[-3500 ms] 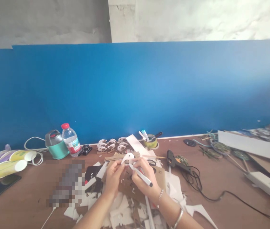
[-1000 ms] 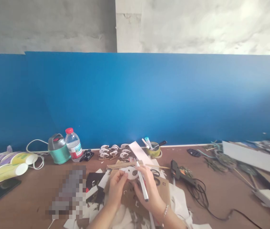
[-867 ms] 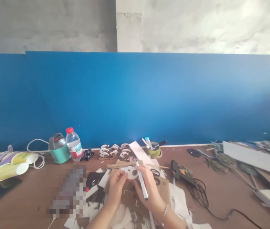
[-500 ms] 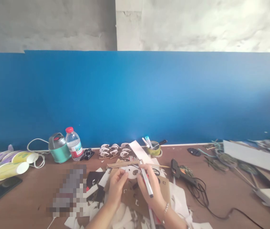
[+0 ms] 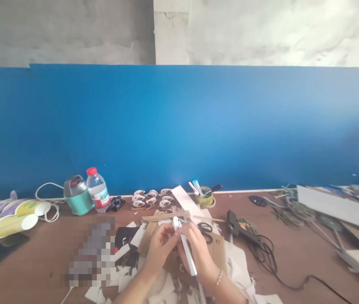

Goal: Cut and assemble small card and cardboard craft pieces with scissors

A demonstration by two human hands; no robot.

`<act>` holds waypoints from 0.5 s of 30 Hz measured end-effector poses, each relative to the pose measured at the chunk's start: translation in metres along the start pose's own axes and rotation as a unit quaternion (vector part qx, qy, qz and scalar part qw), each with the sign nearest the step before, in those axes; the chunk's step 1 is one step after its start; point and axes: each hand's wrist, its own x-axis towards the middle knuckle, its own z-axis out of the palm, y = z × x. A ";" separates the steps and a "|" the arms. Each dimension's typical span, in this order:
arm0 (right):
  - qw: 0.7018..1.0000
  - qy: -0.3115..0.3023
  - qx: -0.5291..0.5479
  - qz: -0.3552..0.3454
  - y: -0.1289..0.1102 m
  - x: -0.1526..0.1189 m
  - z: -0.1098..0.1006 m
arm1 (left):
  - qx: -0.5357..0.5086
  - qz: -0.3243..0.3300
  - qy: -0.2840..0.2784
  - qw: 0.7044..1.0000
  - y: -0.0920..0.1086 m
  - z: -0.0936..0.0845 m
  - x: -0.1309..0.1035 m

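Both hands meet above a heap of paper and cardboard scraps. My right hand (image 5: 195,249) is closed round a white marker pen (image 5: 186,249), which slants down toward me. My left hand (image 5: 161,247) has its fingers pinched together close against the right fingertips; the small white cut-out piece there is mostly hidden by the fingers. Just beyond the hands lies a strip of brown cardboard (image 5: 157,218). Black-handled scissors (image 5: 205,228) rest on cardboard right of my right hand.
Several white cut-out pieces (image 5: 150,198) stand behind the hands, beside a tape roll (image 5: 205,198) holding pens. A glue gun (image 5: 238,226) with a black cable is at the right; a water bottle (image 5: 98,192), green-grey container (image 5: 77,198), cups and phone (image 5: 4,253) at the left.
My hands have come closer together, and the fingers now cover the white piece that was visible between them. The pen has shifted left, and more of the scissors shows.
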 end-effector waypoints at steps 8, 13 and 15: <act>0.993 0.104 0.020 0.059 -0.006 0.001 -0.003 | -0.061 -0.037 0.050 0.996 -0.006 -0.002 0.004; 0.968 0.127 0.027 0.217 -0.007 0.005 -0.006 | -0.064 -0.031 0.054 0.996 -0.004 0.000 0.004; 0.972 0.103 0.030 0.211 -0.006 0.007 -0.007 | -0.068 -0.032 0.043 0.996 -0.002 0.000 0.003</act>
